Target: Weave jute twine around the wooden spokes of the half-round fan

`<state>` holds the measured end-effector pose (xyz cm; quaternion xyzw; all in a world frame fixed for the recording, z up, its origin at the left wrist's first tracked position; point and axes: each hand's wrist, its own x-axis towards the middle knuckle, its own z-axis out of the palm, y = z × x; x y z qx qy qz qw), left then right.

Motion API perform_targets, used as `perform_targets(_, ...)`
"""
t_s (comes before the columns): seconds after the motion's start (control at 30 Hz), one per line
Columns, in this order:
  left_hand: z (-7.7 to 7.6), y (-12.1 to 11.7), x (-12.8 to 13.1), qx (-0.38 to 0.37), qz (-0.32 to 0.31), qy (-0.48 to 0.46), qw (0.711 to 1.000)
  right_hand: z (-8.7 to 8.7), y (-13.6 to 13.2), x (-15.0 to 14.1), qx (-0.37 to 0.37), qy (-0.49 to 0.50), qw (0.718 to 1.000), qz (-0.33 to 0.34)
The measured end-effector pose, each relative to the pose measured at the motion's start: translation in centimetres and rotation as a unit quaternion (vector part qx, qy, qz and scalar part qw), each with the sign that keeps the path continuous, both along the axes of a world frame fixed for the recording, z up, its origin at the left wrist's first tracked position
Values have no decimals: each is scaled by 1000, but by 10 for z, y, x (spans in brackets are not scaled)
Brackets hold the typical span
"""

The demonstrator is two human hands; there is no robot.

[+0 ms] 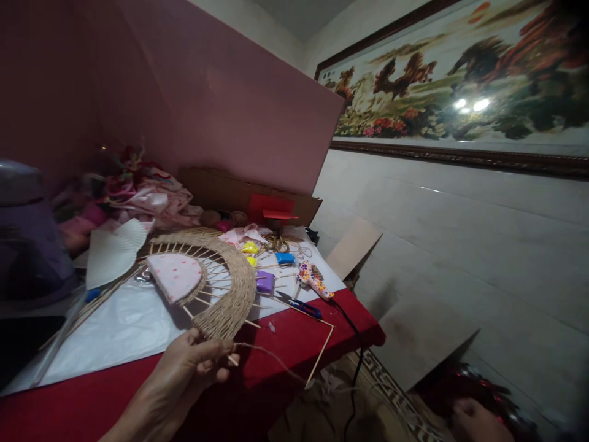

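From here, the woven fan (240,276) is over the worktop (359,316), arcing away from the nearer left hand (191,362), whose grip pinches its near end; the right hand (478,422), well right of the fan, is too blurred to tell.

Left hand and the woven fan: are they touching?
Touching. The head view shows the left hand gripping the woven fan at its near edge, fingers curled around a thin stick whose end pokes out past them.
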<state>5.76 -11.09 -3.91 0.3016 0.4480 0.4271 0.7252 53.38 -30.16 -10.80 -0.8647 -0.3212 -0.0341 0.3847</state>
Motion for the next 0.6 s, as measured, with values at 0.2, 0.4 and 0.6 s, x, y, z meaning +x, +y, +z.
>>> perform_targets(0.2, -1, -1, 2, -1, 7, -8, 1000, 52, 75, -117, -33, -124, 980, 153)
perform_targets(0.4, -1, 0, 4, -5, 16, 4, 1000, 79, 133, -270, 95, 12, 853, 513)
perform_targets(0.6, -3, 0, 3, 15, -11, -8, 1000, 63, 165, -318, 47, 244, 815, 523)
